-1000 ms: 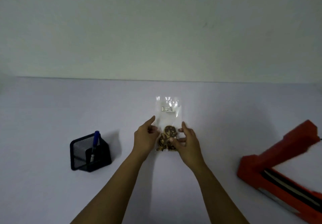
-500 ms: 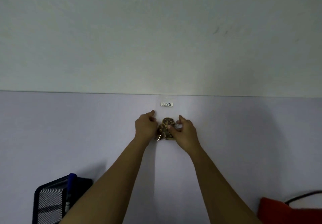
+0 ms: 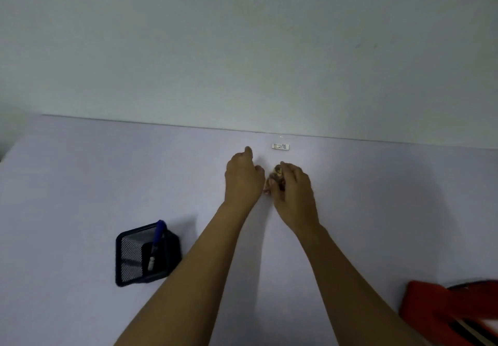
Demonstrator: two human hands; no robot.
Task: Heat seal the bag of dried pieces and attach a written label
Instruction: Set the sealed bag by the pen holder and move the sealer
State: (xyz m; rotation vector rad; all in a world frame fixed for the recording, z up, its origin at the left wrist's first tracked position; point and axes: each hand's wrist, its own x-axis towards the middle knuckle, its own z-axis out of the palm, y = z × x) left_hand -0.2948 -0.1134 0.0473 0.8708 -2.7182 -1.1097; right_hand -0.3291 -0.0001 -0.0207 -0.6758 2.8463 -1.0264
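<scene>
A clear plastic bag (image 3: pixel 275 161) lies flat on the pale table near its far edge, hard to make out against the surface. A small white written label (image 3: pixel 280 146) is stuck near its top. Brown dried pieces (image 3: pixel 275 178) bunch at the bag's lower end. My right hand (image 3: pixel 292 192) covers and grips that lower end with the pieces. My left hand (image 3: pixel 242 178) rests at the bag's left edge, fingers curled and thumb raised; whether it pinches the film is hidden.
A black mesh pen holder (image 3: pixel 142 256) with a blue pen (image 3: pixel 155 243) stands at the near left. The red heat sealer (image 3: pixel 452 316) juts in at the bottom right corner. A plain wall (image 3: pixel 242 49) rises right behind the table's far edge.
Both hands have pushed the bag away from me toward the far edge of the table. The view has swung, so the pen holder and sealer shifted in frame.
</scene>
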